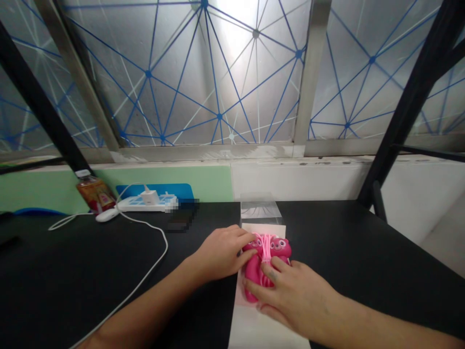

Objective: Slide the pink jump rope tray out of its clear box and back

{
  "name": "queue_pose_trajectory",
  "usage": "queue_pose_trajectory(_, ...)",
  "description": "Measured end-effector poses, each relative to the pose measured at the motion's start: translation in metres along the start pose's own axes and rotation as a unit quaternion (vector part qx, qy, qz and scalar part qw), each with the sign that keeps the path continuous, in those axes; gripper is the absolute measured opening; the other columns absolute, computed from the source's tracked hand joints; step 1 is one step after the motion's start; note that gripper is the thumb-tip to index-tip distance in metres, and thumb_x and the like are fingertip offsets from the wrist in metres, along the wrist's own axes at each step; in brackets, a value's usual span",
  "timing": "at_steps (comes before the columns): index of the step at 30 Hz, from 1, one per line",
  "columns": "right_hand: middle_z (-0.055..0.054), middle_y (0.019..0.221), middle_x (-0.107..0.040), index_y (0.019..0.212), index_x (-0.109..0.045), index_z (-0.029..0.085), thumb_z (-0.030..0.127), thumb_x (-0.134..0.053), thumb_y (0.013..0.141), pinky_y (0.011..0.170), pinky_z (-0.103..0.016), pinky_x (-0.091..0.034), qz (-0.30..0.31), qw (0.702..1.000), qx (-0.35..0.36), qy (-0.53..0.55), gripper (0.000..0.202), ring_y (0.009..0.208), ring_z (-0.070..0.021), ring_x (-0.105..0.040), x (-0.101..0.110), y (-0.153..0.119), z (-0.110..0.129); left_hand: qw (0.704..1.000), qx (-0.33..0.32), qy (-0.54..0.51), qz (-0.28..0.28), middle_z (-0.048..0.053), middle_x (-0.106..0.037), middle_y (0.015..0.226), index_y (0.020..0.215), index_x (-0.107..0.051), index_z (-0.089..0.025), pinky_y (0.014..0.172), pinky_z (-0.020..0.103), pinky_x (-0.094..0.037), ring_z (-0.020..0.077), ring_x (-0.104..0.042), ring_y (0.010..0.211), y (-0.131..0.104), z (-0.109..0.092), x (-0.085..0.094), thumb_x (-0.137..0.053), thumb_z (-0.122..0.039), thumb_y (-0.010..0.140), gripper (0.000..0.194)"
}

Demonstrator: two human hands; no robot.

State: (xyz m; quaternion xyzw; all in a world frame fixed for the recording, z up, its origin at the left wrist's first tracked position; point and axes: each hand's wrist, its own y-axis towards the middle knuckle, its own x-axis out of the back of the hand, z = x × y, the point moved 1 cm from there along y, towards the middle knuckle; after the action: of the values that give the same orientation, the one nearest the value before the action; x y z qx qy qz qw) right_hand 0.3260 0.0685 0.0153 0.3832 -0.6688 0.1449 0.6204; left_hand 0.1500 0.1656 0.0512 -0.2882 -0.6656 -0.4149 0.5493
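A pink jump rope (266, 247) with two dark-pink, animal-faced handles lies on a pale card (261, 228), its cord bundled between the handles. From the left, my left hand (225, 249) rests its fingers on the upper part of the left handle. My right hand (290, 293) lies over the lower part of the handles and cord, fingers apart. Both hands touch the bundle from above. Beneath them, a white strip (269, 332) extends toward the near edge of the view.
Behind the card stands a clear plastic piece (260, 210). A white power strip (145, 202), cable (160, 261) and bottle (95, 193) are at the left on the black table (348, 252). Black posts (399, 111) flank the window.
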Motion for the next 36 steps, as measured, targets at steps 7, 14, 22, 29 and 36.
queue_pose_trajectory(7, -0.008, 0.103, -0.065, 0.125, -0.049, 0.026, 0.043, -0.049, 0.093, 0.061, -0.030, -0.045, -0.008, 1.000, 0.005, -0.012, 0.036, 0.088, -0.0236, -0.059, 0.004, 0.000, -0.009, 0.995, 0.015, -0.043, -0.089, 0.010, -0.058, 0.128, 0.120, -0.060, -0.018, 0.103, 0.038, -0.041, 0.0232, -0.050, 0.119, 0.005, 0.016, 0.001, -0.046, -0.033, 0.096, 0.032)
queue_pose_trajectory(14, -0.008, 0.097, -0.066, 0.120, -0.054, 0.023, 0.044, -0.049, 0.093, 0.061, -0.032, -0.045, 0.011, 0.999, 0.031, 0.005, 0.035, 0.086, -0.0250, -0.060, 0.007, 0.002, -0.014, 0.989, 0.086, -0.102, -0.058, 0.011, -0.035, 0.152, 0.129, -0.053, -0.019, 0.115, 0.043, -0.027, 0.0242, -0.032, 0.140, 0.009, 0.045, -0.015, -0.046, -0.037, 0.095, 0.039)
queue_pose_trajectory(22, -0.005, 0.095, -0.067, 0.116, -0.056, 0.026, 0.046, -0.043, 0.096, 0.056, -0.033, -0.040, 0.012, 0.997, 0.071, 0.035, 0.031, 0.084, -0.0253, -0.058, 0.014, -0.004, -0.009, 0.977, 0.097, -0.182, -0.059, 0.011, -0.045, 0.145, 0.100, -0.056, -0.021, 0.102, 0.041, -0.044, 0.0263, -0.047, 0.129, 0.009, 0.050, -0.011, -0.059, -0.028, 0.084, 0.018)
queue_pose_trajectory(29, -0.004, 0.097, -0.067, 0.117, -0.054, 0.028, 0.046, -0.042, 0.097, 0.059, -0.033, -0.042, 0.028, 0.997, 0.056, 0.045, 0.030, 0.086, -0.0248, -0.058, 0.009, -0.001, -0.014, 0.962, 0.118, -0.231, -0.082, 0.007, -0.054, 0.136, 0.096, -0.059, -0.020, 0.089, 0.034, -0.054, 0.0228, -0.053, 0.123, 0.010, 0.055, -0.020, -0.060, -0.024, 0.082, 0.015)
queue_pose_trajectory(36, -0.004, 0.099, -0.066, 0.116, -0.055, 0.028, 0.046, -0.043, 0.096, 0.061, -0.033, -0.046, 0.028, 0.998, 0.047, 0.040, 0.029, 0.087, -0.0244, -0.060, 0.010, -0.002, -0.013, 0.955, 0.126, -0.247, -0.101, 0.008, -0.057, 0.132, 0.102, -0.061, -0.019, 0.088, 0.035, -0.056, 0.0228, -0.055, 0.120, 0.009, 0.057, -0.024, -0.059, -0.021, 0.081, 0.021)
